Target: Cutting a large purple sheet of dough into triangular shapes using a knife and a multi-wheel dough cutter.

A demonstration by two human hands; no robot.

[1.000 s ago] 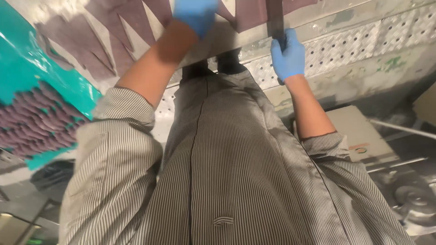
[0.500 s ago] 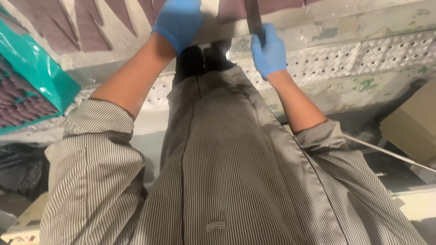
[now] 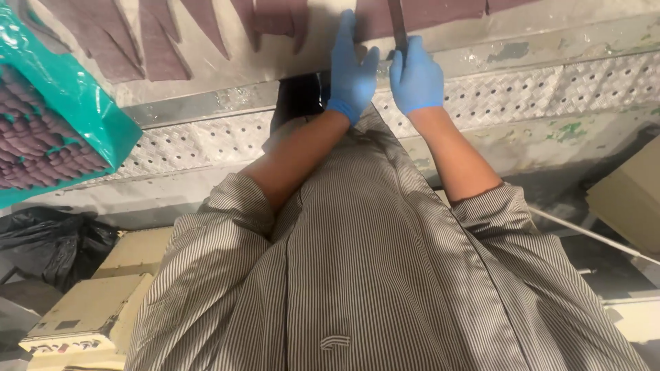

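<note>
Both my hands wear blue gloves and reach to the front edge of a pale work surface [image 3: 309,41]. My left hand [image 3: 350,69] lies flat with its fingers stretched out, fingertips at a purple-brown slab [image 3: 426,9]. Close on its right, my right hand [image 3: 416,75] is closed on the handle of a knife [image 3: 397,24]. The dark blade points away from me over the slab. Several purple-brown triangular pieces [image 3: 158,41] lie on the surface to the left.
A teal bag [image 3: 75,117] with many purple pieces lies at the left. Below the surface runs a perforated metal ledge [image 3: 564,86]. A black plastic bag [image 3: 55,240] and cream boxes [image 3: 96,309] stand on the floor at left, a cardboard box [image 3: 632,196] at right.
My left hand has moved right and now lies next to my right hand. The right hand keeps hold of the knife. The view has shifted, so the teal bag shows more.
</note>
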